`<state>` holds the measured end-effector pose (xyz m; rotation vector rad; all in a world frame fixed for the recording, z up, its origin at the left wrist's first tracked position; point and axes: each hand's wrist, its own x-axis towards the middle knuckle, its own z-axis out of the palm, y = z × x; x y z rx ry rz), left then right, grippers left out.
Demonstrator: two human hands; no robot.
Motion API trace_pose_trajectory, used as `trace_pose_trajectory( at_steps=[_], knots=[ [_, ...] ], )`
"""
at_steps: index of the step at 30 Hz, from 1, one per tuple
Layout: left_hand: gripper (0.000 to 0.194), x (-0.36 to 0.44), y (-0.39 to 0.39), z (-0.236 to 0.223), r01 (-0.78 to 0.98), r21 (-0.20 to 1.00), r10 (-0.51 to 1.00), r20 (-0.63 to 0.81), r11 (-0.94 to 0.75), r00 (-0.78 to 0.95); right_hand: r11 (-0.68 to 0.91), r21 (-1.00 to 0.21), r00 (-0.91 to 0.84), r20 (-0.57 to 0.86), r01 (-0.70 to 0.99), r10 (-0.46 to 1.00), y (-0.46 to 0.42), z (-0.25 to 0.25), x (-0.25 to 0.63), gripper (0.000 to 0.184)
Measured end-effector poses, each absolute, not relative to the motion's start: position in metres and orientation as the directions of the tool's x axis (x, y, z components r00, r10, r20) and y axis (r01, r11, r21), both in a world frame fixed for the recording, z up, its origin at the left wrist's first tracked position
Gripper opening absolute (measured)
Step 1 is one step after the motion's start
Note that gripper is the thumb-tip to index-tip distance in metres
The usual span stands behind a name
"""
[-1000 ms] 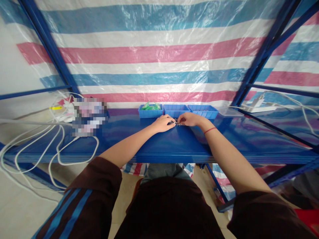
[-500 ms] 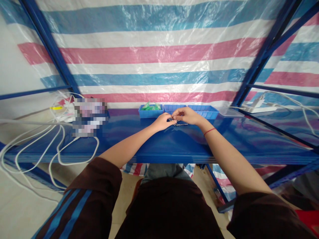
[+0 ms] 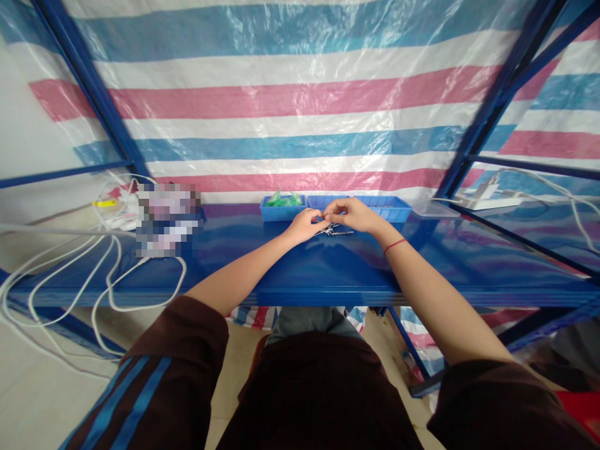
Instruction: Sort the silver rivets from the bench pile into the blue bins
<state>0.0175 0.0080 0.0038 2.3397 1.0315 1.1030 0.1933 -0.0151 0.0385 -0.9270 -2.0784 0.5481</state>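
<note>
My left hand (image 3: 306,225) and my right hand (image 3: 349,214) meet fingertip to fingertip just above the blue table. Both have thumb and fingers pinched together, and whatever is between them is too small to make out. Right under the fingers lies a small pile of thin dark and silvery metal pieces (image 3: 335,230), partly covered by the hands. Behind the hands stand three blue bins. The left bin (image 3: 276,214) holds green plastic bags (image 3: 284,200); the middle bin (image 3: 320,200) is mostly hidden by my hands, and the right bin (image 3: 396,211) shows dividers.
A clear plastic tray or lid (image 3: 434,209) lies right of the bins. White cables (image 3: 115,275) loop over the table's left end beside a blurred-out object (image 3: 169,219). A power strip (image 3: 490,197) sits at the right. Blue rack posts (image 3: 497,112) frame the striped sheet (image 3: 300,106) behind.
My fingertips have drawn closer together and lifted slightly, showing more of the metal pile beneath. The bins and cables have stayed in place.
</note>
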Motion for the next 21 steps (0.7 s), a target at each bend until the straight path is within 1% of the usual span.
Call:
trace_pose_trajectory(
  at_steps=[4, 7, 10, 13, 15, 17, 19, 21],
  knots=[
    [0.009, 0.016, 0.01, 0.004, 0.447, 0.607, 0.752, 0.569, -0.657, 0.334, 0.655, -0.603, -0.397, 0.521, 0.455, 0.755, -0.014, 0.04, 0.192, 0.019],
    [0.008, 0.013, 0.009, 0.007, 0.485, 0.561, 0.727, 0.625, -0.671, 0.283, 0.653, -0.561, -0.364, 0.547, 0.509, 0.754, -0.014, 0.04, 0.192, 0.017],
    [0.009, 0.012, 0.005, 0.01, 0.519, 0.489, 0.684, 0.669, -0.701, 0.291, 0.623, -0.519, -0.355, 0.527, 0.585, 0.772, -0.014, 0.039, 0.192, 0.016],
    [0.011, 0.013, 0.002, 0.012, 0.529, 0.483, 0.684, 0.668, -0.698, 0.292, 0.561, -0.512, -0.325, 0.48, 0.651, 0.815, -0.012, 0.037, 0.193, 0.015],
    [0.014, 0.014, 0.001, 0.011, 0.527, 0.517, 0.715, 0.636, -0.675, 0.291, 0.481, -0.582, -0.256, 0.428, 0.656, 0.867, -0.01, 0.036, 0.195, 0.015],
    [0.027, 0.015, 0.001, 0.009, 0.532, 0.542, 0.746, 0.588, -0.65, 0.312, 0.356, -0.722, -0.115, 0.361, 0.593, 0.925, -0.007, 0.035, 0.198, 0.016],
    [0.037, 0.015, 0.001, 0.007, 0.547, 0.537, 0.758, 0.547, -0.643, 0.355, 0.232, -0.864, 0.079, 0.297, 0.447, 0.952, -0.005, 0.035, 0.203, 0.017],
    [0.036, 0.015, 0.002, 0.005, 0.55, 0.501, 0.739, 0.53, -0.669, 0.416, 0.148, -0.952, 0.269, 0.221, 0.268, 0.937, -0.003, 0.035, 0.209, 0.016]
  ],
)
